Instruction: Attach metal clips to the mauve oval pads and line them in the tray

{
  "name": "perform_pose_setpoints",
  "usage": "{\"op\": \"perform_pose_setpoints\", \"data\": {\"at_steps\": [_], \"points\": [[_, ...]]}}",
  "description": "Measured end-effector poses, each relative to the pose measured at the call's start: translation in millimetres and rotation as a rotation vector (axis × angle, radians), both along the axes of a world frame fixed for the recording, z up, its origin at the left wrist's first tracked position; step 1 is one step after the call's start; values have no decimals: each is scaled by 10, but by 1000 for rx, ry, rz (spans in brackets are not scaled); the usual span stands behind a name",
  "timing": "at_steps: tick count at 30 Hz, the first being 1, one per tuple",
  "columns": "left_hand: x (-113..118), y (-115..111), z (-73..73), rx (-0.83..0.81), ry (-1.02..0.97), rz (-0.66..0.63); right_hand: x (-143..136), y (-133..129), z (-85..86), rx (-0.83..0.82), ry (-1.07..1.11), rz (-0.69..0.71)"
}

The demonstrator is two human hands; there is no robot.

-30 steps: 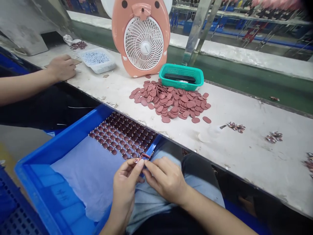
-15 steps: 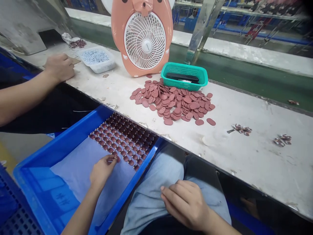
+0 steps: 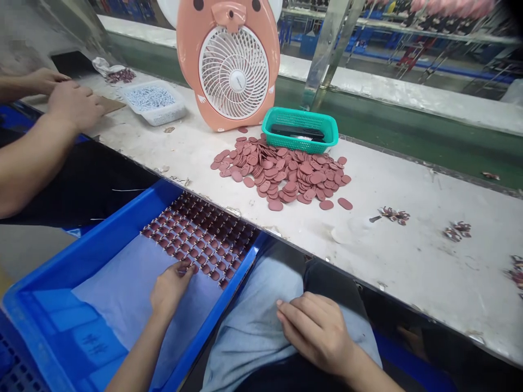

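Observation:
My left hand (image 3: pixel 171 288) reaches into a blue plastic bin (image 3: pixel 36 272), thumb and fingers pinched on a small reddish-brown oval piece at the front edge of several neat rows. Those rows of oval pieces with small light-coloured metal-looking fittings (image 3: pixel 204 239) lie on a pale blue sheet (image 3: pixel 122 283) lining the bin. Over my lap in light blue jeans (image 3: pixel 245 316), my right hand (image 3: pixel 316 332) rests with fingers extended and side by side; nothing shows in it, though its palm is hidden.
On the white bench (image 3: pixel 392 261) lie a heap of loose reddish ovals (image 3: pixel 286 171), a green basket (image 3: pixel 300 144) with dark items, small brown clusters (image 3: pixel 394 215), and a white tub (image 3: pixel 163 111) of blue-white bits. An orange fan (image 3: pixel 186 54) stands behind. A co-worker's hands (image 3: pixel 73 103) are at left.
My left hand stays at the row's edge, where the piece in its fingers now sits in line with the rows. The co-worker's second hand has come into view. The view has shifted slightly right.

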State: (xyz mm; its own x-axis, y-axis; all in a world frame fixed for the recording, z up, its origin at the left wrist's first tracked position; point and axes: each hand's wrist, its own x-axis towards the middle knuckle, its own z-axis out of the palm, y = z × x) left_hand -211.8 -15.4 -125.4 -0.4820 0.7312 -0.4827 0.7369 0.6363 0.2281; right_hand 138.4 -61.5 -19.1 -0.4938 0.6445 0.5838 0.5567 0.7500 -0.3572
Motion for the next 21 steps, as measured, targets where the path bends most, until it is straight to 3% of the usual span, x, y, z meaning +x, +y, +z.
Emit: {"op": "perform_pose_setpoints", "data": {"at_steps": [6, 10, 14, 17, 19, 21], "points": [[83, -92, 91, 105, 45, 7, 331, 96, 25, 75, 33, -178], [224, -227, 63, 191, 1, -55, 603, 153, 49, 159, 86, -364], [333, -279, 80, 344, -35, -111, 730, 177, 61, 210, 104, -455], [492, -181, 278, 593, -19, -150, 766, 248, 71, 207, 157, -635], [699, -31, 489, 802, -26, -215, 777, 339, 86, 86, 223, -768], [976, 178, 726, 967, -53, -331, 773, 451, 111, -112, 256, -816]]}}
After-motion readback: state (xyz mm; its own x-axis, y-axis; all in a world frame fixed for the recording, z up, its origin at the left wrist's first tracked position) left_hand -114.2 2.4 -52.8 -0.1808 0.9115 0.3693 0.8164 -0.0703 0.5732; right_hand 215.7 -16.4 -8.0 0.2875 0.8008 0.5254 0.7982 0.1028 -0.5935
